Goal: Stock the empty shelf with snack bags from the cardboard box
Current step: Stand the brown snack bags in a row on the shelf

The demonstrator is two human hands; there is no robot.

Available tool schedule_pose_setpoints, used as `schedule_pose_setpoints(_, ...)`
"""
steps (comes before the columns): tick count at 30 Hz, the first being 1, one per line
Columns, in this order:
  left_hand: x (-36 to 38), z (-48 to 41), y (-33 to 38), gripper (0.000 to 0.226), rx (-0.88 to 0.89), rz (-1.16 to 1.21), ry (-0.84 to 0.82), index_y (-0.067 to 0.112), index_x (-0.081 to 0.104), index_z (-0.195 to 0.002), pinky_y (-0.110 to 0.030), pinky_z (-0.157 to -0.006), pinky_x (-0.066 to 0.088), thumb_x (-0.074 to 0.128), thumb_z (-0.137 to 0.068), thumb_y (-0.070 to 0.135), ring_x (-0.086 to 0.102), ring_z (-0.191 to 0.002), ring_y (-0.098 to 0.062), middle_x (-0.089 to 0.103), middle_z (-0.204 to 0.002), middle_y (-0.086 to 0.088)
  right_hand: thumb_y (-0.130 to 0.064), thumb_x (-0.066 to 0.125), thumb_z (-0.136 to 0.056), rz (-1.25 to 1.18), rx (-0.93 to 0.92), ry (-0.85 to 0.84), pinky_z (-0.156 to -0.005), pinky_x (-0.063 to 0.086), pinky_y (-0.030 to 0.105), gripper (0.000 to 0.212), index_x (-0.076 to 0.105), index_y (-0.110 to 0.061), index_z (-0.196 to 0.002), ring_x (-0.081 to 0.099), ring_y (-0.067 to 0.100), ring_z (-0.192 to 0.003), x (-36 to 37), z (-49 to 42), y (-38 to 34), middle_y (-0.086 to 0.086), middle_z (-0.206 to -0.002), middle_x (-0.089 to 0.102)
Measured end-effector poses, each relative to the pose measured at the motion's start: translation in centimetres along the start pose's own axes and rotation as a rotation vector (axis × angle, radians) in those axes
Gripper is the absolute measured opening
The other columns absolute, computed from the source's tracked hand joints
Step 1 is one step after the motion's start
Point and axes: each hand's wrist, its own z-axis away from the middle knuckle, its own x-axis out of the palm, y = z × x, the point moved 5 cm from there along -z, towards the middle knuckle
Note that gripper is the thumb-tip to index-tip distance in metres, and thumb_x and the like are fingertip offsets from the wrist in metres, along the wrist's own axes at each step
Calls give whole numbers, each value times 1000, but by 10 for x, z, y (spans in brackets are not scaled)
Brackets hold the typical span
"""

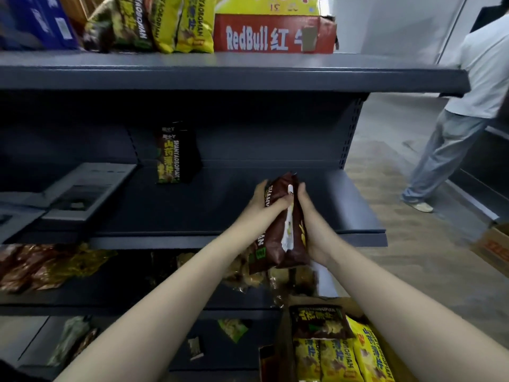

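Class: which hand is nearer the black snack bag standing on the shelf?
Left. The left hand holds the brown bags right of the black snack bag; the right hand holds their far side, farther right.

Shop, metal shelving (pixel 234 75), stocked snack bags (pixel 176 23), drinks carton (pixel 272 33)

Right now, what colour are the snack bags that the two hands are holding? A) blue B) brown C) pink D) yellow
B: the bags gripped between the left hand and the right hand are dark brown, held up in front of the grey shelf.
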Motion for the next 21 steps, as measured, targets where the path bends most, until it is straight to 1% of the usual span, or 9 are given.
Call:
schedule_pose_setpoints(4,-47,-4,-7,47,0,30,123,26,42,-129,-27,-90,48,60,-88,40,60,-102,-9,60,-112,8,-81,64,-60,112,11,-12,-101,48,45,80,64,-30,-121,67,26,-106,40,-25,-6,7,-119,68)
schedule_pose_setpoints(7,-89,-7,-19,38,-28,44,214,26,46,-120,-23,-83,48,60,-88,41,60,-96,-6,60,-107,9,-75,65,-63,122,0,16,-95,51,45,76,62,-28,-123,69,26,-102,67,-43,-9,7,-115,70)
schedule_pose_setpoints(9,-121,-9,-28,42,-22,28,293,29,44,-121,-23,-85,48,61,-86,46,58,-99,-5,57,-115,8,-68,65,-72,95,-45,54,-93,52,46,68,58,-26,-125,68,27,-101,80,-54,-12,6,-115,68)
schedule_pose_setpoints(11,-151,-12,-37,60,8,-27,367,30,41,-130,-35,-102,44,62,-80,54,52,-118,-15,49,-131,2,-63,61,-80,117,-92,107,-96,51,43,54,56,-28,-121,65,24,-102,91,-64,-16,2,-114,66)
schedule_pose_setpoints(12,-165,-12,-39,66,26,-61,407,28,38,-136,-35,-106,39,62,-80,53,47,-125,-19,44,-136,-1,-62,59,-82,135,-110,118,-96,50,41,51,54,-30,-121,63,22,-103,98,-67,-18,0,-114,64)
schedule_pose_setpoints(13,-179,-13,-41,67,33,-104,449,25,34,-140,-30,-105,36,62,-84,48,43,-128,-20,39,-139,-4,-61,59,-83,146,-123,127,-96,49,40,51,51,-31,-124,62,21,-103,103,-70,-19,-1,-114,63)
schedule_pose_setpoints(15,-205,-16,-43,66,33,-209,540,20,28,-144,-25,-93,36,59,-89,39,42,-125,-22,32,-140,-7,-59,58,-84,161,-138,142,-91,50,37,54,49,-30,-128,61,21,-102,114,-76,-20,0,-113,62)
schedule_pose_setpoints(18,-236,-29,-50,62,50,-309,611,20,30,-139,-33,-88,43,60,-89,39,47,-118,-25,31,-138,-5,-57,59,-85,155,-156,148,-81,52,35,48,49,-29,-122,64,19,-94,128,-86,-20,0,-106,65)
schedule_pose_setpoints(21,-254,-44,-57,67,54,-431,648,19,28,-139,-47,-92,48,60,-87,46,46,-120,-28,30,-138,-6,-58,59,-84,159,-145,146,-91,52,41,47,50,-28,-119,64,22,-98,137,-99,-17,3,-110,65)
